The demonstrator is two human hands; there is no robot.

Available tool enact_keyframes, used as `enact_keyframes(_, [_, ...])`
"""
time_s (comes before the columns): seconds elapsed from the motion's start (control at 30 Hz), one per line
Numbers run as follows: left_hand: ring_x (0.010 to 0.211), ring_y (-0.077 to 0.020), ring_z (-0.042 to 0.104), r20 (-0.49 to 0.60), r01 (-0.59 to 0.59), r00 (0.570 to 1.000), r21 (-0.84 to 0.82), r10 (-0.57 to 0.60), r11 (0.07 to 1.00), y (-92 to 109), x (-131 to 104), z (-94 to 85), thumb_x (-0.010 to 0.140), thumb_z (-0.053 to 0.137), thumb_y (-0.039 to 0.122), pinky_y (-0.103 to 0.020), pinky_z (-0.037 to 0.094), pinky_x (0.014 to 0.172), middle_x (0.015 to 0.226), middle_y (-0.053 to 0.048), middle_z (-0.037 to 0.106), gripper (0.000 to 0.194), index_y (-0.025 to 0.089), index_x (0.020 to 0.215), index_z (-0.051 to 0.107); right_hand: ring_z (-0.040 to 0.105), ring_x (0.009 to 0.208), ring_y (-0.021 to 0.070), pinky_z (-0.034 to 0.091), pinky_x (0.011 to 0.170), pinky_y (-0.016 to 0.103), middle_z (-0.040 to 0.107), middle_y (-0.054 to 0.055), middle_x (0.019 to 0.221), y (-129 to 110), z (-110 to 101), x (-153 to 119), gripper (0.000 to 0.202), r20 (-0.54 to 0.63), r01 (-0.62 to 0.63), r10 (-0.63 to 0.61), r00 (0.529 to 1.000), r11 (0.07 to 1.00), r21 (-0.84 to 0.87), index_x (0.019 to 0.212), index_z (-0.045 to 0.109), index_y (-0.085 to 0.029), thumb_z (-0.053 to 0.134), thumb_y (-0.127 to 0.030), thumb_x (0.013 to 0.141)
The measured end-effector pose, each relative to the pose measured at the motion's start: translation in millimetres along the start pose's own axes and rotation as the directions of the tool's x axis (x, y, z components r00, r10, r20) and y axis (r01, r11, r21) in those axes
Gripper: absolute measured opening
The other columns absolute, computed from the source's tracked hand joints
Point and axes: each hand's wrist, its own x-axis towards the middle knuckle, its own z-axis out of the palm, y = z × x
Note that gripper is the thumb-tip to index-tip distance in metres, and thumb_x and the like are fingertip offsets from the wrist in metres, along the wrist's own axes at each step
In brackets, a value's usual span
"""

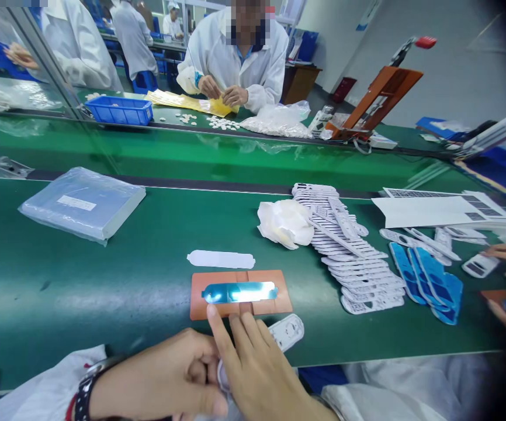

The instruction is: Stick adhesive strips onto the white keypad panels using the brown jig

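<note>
Green worktop (148, 292), white casing (290, 331) partly beneath the right grip (264, 371).

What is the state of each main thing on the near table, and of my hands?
Packet: wrapped in plastic.
White strip: lying flat.
Blue strip: flat on orange block.
Paper: crumpled.
White casings: piled, overlapping.
Blue pieces: overlapping.
White sheets: overlapping.
Casing by the hands: partly covered.
Left hand: fingers curled.
Right hand: fingers extended, index at the orange block.
</note>
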Motion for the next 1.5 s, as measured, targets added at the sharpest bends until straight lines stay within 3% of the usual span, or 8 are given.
enact_keyframes(0.2, [0.041,-0.0029,0.045,-0.121,-0.002,0.993,-0.020,-0.001,1.000,0,-5,-9.4,0.084,0.050,0.049,-0.013,0.036,0.041,0.058,0.004,0.053,0.036,0.015,0.074,0.048,0.061,0.094,0.0259,0.051,0.081,0.041,0.067,0.012,0.103,35,-17,-11,0.040,0.161,-0.071,0.013,0.987,0.931,0.358,0.124,0.052,-0.012,0.045,-0.011,0.084])
enact_keyframes(0.27, [0.040,-0.0025,0.045,-0.135,0.018,0.991,0.006,-0.017,1.000,2,-11,-17.6,0.085,0.050,0.049,-0.012,0.034,0.040,0.057,0.004,0.055,0.036,0.014,0.076,0.050,0.060,0.101,0.0231,0.051,0.086,0.037,0.065,0.008,0.111,59,-23,-17,0.035,0.295,-0.236,0.082,0.952,0.812,0.534,0.120,0.056,-0.019,0.056,-0.019,0.084])
enact_keyframes(0.37, [0.041,-0.0024,0.048,-0.127,-0.001,0.992,0.017,0.003,1.000,3,-16,-30.1,0.087,0.050,0.047,-0.011,0.033,0.039,0.058,0.002,0.057,0.036,0.013,0.079,0.055,0.063,0.090,0.0189,0.054,0.073,0.029,0.067,0.004,0.103,89,-18,-26,0.037,0.425,-0.444,0.167,0.890,0.534,0.720,0.114,0.060,-0.025,0.067,-0.031,0.079])
enact_keyframes(0.5, [0.043,-0.0039,0.051,-0.108,-0.066,0.992,0.015,0.067,0.998,3,-5,-42.5,0.088,0.049,0.045,-0.012,0.036,0.040,0.060,0.002,0.058,0.034,0.013,0.094,0.059,0.062,0.086,0.0210,0.053,0.066,0.030,0.067,0.006,0.097,106,3,-34,0.037,0.403,-0.485,0.284,0.870,0.348,0.802,0.105,0.066,-0.024,0.071,-0.040,0.072])
enact_keyframes(0.67, [0.043,-0.0069,0.053,-0.330,-0.113,0.936,0.061,0.127,0.992,3,10,-52.5,0.082,0.059,0.033,-0.016,0.041,0.040,0.061,0.007,0.056,0.046,0.019,0.123,0.044,0.058,0.082,0.0195,0.048,0.069,0.033,0.063,0.005,0.087,120,19,-30,0.030,0.255,-0.391,0.344,0.904,0.421,0.818,0.101,0.067,-0.023,0.072,-0.033,0.073])
enact_keyframes(0.83, [0.044,-0.0070,0.052,-0.471,-0.066,0.868,0.203,0.156,0.977,-1,17,-51.7,0.079,0.057,0.031,-0.016,0.040,0.040,0.065,0.007,0.052,0.040,0.019,0.117,0.050,0.053,0.081,0.0190,0.045,0.071,0.034,0.060,0.004,0.085,122,20,-24,0.027,0.247,-0.391,0.333,0.910,0.491,0.779,0.100,0.068,-0.023,0.071,-0.031,0.074])
enact_keyframes(1.13, [0.051,-0.0093,0.048,-0.517,-0.030,0.817,0.402,0.254,0.915,-3,21,-46.4,0.080,0.056,0.030,-0.019,0.037,0.048,0.059,0.005,0.052,0.034,0.019,0.112,0.062,0.048,0.085,0.0197,0.044,0.074,0.035,0.055,0.004,0.085,119,22,-20,0.030,0.321,-0.443,0.310,0.895,0.533,0.721,0.106,0.067,-0.024,0.069,-0.029,0.076])
enact_keyframes(1.5, [0.050,-0.0103,0.048,-0.507,-0.001,0.832,0.407,0.227,0.914,-2,20,-46.2,0.081,0.055,0.032,-0.020,0.038,0.048,0.055,0.004,0.053,0.039,0.020,0.118,0.062,0.045,0.090,0.0213,0.043,0.081,0.039,0.052,0.004,0.090,122,22,-26,0.025,0.344,-0.493,0.354,0.870,0.599,0.631,0.099,0.068,-0.024,0.070,-0.030,0.074])
